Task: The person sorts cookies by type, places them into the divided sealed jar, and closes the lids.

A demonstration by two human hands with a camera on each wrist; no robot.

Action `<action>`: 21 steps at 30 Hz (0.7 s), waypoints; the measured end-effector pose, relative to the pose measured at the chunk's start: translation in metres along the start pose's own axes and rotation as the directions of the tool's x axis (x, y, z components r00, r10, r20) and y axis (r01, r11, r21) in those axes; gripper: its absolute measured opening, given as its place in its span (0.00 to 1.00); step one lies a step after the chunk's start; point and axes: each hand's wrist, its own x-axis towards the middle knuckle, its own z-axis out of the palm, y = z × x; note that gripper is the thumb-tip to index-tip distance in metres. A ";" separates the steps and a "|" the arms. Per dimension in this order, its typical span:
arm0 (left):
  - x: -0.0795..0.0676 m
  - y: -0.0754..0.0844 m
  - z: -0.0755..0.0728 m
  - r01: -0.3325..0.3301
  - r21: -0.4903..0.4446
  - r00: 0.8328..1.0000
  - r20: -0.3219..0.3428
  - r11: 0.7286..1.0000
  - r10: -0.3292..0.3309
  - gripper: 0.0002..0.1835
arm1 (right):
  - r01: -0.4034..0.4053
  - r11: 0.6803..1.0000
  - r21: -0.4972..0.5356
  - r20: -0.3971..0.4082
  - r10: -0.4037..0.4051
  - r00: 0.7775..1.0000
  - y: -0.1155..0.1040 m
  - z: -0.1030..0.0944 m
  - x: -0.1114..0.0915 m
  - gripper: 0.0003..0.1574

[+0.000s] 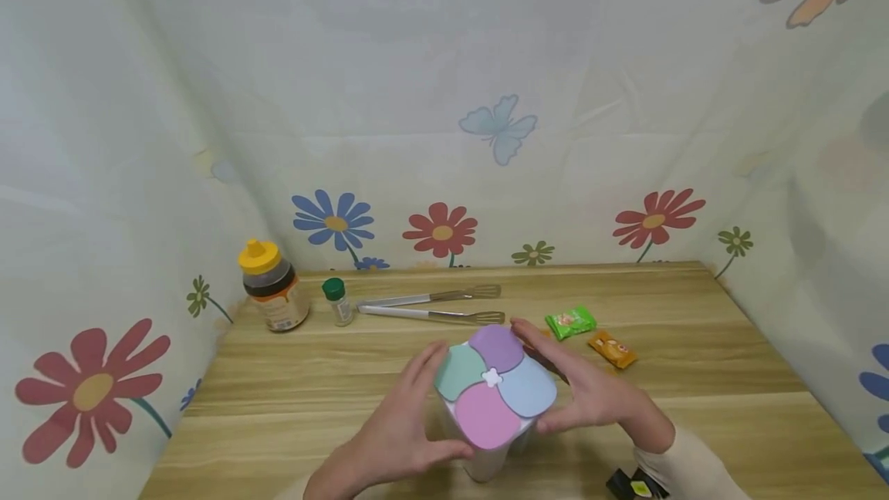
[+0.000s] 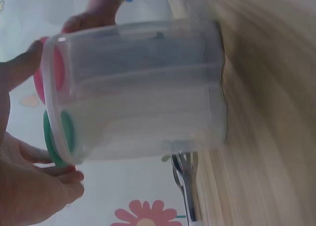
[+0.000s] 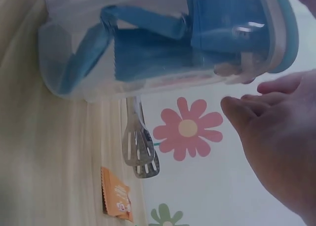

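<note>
A clear plastic storage box [image 2: 143, 92] stands between my hands. Its lid [image 1: 491, 378] has purple, blue, pink and green petals around a white centre. My left hand [image 1: 403, 423] holds the near-left side, thumb by the pink petal and fingertips at the green one. On the other side, my right hand [image 1: 586, 388] spans the lid's edge, thumb at the near corner and fingers by the purple petal. Through the wall in the right wrist view show blue wrapped packets [image 3: 148, 53]. The fingertips on the far side are partly hidden.
Behind the box lie metal tongs [image 1: 430, 307] with slotted ends. Farther left stand a spice jar [image 1: 337, 303] with a green cap and a yellow-topped squeeze bottle [image 1: 275, 288]. Green [image 1: 571, 322] and orange [image 1: 613, 349] packets lie right. A black object [image 1: 635, 484] sits by the right sleeve.
</note>
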 end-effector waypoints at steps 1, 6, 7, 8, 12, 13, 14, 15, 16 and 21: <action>0.002 -0.002 -0.002 -0.004 -0.009 1.000 0.015 1.000 0.004 0.64 | -0.014 1.000 0.004 -0.010 0.014 1.000 -0.001 0.001 -0.002 0.72; 0.010 -0.012 -0.011 -0.093 -0.034 0.994 0.058 0.995 0.095 0.62 | -0.095 0.993 -0.075 -0.068 0.090 0.994 -0.009 0.008 -0.009 0.73; 0.013 -0.014 -0.012 -0.119 -0.039 0.990 0.066 0.992 0.121 0.62 | -0.109 0.990 -0.094 -0.082 0.102 0.991 -0.011 0.010 -0.010 0.73; 0.015 -0.017 -0.014 -0.146 -0.042 0.986 0.074 0.988 0.149 0.62 | -0.119 0.987 -0.108 -0.100 0.108 0.989 -0.013 0.011 -0.011 0.72; 0.023 -0.025 -0.018 -0.245 -0.064 0.960 0.120 0.967 0.251 0.59 | -0.131 0.978 -0.163 -0.188 0.099 0.977 -0.019 0.019 -0.012 0.70; 0.025 -0.027 -0.019 -0.254 -0.074 0.956 0.133 0.964 0.262 0.58 | -0.134 0.977 -0.168 -0.211 0.097 0.973 -0.020 0.021 -0.011 0.69; 0.027 -0.029 -0.020 -0.265 -0.075 0.951 0.144 0.961 0.273 0.58 | -0.138 0.975 -0.174 -0.233 0.096 0.968 -0.021 0.022 -0.011 0.68; 0.029 -0.030 -0.021 -0.273 -0.078 0.947 0.152 0.959 0.282 0.57 | -0.148 0.974 -0.172 -0.250 0.102 0.963 -0.022 0.024 -0.010 0.67; 0.030 -0.032 -0.021 -0.279 -0.082 0.944 0.159 0.957 0.289 0.57 | -0.165 0.972 -0.165 -0.264 0.118 0.957 -0.023 0.025 -0.010 0.66; 0.037 -0.036 -0.022 -0.317 -0.092 0.928 0.173 0.944 0.329 0.56 | -0.222 0.952 -0.209 -0.300 0.153 0.941 -0.025 0.029 -0.008 0.64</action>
